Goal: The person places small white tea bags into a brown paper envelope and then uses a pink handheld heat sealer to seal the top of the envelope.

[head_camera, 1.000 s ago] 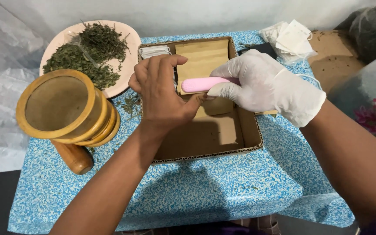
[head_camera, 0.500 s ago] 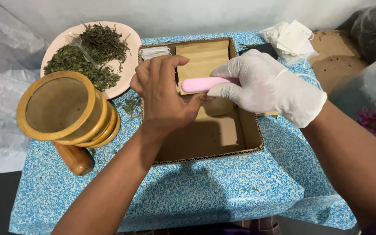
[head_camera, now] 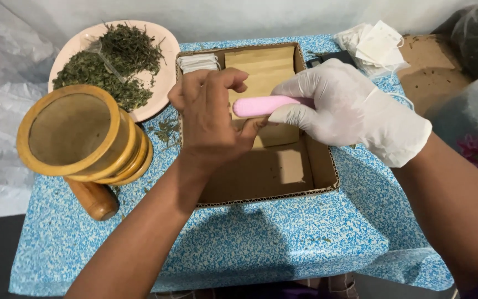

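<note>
My bare left hand [head_camera: 208, 119] hovers over an open cardboard box [head_camera: 272, 196], back to the camera and fingers curled, so whatever is under it is hidden. My right hand [head_camera: 355, 111], in a white glove, grips a pink tool handle [head_camera: 264, 105] whose tip points left and meets my left thumb. Brown paper packets [head_camera: 264, 66] lie in the far part of the box, and a stack of white pieces [head_camera: 197, 62] sits in its far left corner.
A pink plate [head_camera: 159, 88] of dried green leaves [head_camera: 112, 66] stands at the back left. A wooden mortar [head_camera: 78, 133] lies tilted over a wooden pestle [head_camera: 92, 196] on the blue speckled tablecloth [head_camera: 250, 243]. White sachets [head_camera: 374, 44] are piled at the back right.
Both hands stay almost in place over the box; the pink tool remains in my right hand.
</note>
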